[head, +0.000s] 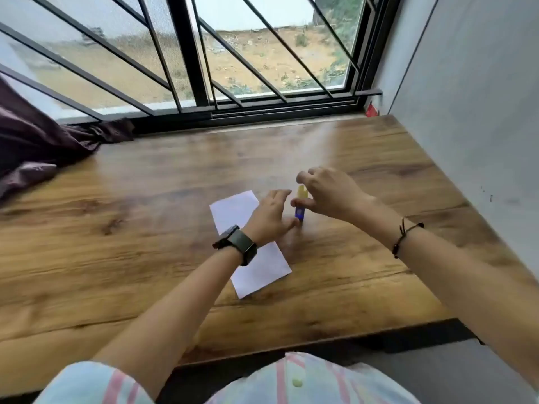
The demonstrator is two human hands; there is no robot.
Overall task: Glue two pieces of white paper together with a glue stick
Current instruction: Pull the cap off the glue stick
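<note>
Right hand (326,193) pinches upright glue stick (301,204).

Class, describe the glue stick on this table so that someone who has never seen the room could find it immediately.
Start at the wooden table under the barred window, then find the white paper near its middle. Just right of the paper stands the glue stick, between the person's hands. It is the only small upright tube, yellow on top and blue below.

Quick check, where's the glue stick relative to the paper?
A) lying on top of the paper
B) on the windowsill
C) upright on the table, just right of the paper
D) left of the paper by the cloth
C: the glue stick stands upright on the bare table beside the white paper's right edge, between the left hand and right hand.
</note>
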